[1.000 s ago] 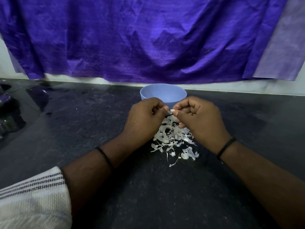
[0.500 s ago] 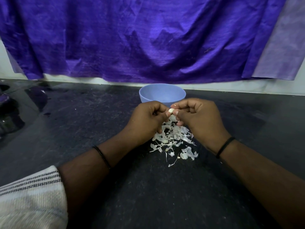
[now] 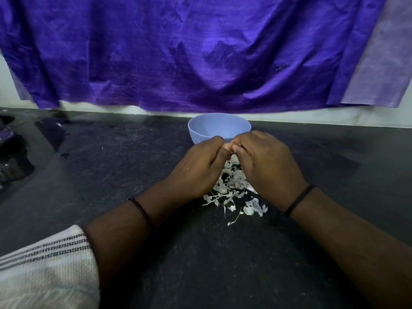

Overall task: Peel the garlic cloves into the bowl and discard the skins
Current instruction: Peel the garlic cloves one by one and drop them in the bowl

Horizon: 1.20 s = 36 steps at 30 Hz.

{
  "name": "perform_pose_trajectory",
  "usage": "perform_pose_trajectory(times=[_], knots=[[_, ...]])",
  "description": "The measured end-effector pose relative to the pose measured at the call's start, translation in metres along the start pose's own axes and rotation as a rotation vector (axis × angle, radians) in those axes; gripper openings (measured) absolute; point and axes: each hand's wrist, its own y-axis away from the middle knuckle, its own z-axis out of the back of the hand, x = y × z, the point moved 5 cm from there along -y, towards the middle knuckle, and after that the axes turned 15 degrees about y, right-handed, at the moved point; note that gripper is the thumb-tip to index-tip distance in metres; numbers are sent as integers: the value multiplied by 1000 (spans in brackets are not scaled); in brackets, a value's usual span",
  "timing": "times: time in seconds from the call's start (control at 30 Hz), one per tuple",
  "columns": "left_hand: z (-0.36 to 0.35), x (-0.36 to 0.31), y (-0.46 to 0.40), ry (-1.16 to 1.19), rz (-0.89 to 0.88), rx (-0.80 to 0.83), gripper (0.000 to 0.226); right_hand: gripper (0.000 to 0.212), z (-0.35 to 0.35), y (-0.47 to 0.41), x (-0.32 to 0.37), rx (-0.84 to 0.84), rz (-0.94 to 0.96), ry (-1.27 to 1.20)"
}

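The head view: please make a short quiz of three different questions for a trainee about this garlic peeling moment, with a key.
1. True or false: the pile of garlic skins lies inside the blue bowl.
2. Multiple choice: where do the left hand and the right hand meet? A) above the skins, just in front of the bowl; B) far left on the black countertop; C) against the purple cloth.
3. Fill in: each wrist wears a thin black ____.

Key: 1 false, the skins lie on the countertop; 2 A; 3 band.
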Motion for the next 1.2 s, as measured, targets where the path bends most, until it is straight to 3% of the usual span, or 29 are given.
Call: perform_pose_trajectory(times=[0.23,0.5,0.6,0.97,1.07,1.2], knots=[[1,4,-3,-111,-47,-23,28,12,8,0,-1,-40,-90,-120],[2,-6,-1,-222,-209,-121,20,3,-1,4,-8,97,-632,-731],[5,-10,0,-276,-243,-153,12,7,-6,4,-7,131,-686,-867],[2,-12,3,-258,-234,-200,11,4,-8,9,0,95,-721,-832],[2,-9,0,-120,-191,-229,20,8,-9,8,0,120,-733,-905],[-5,4,-4,442,64,-135,34,13,-8,6,-2,177,-765,-1015]])
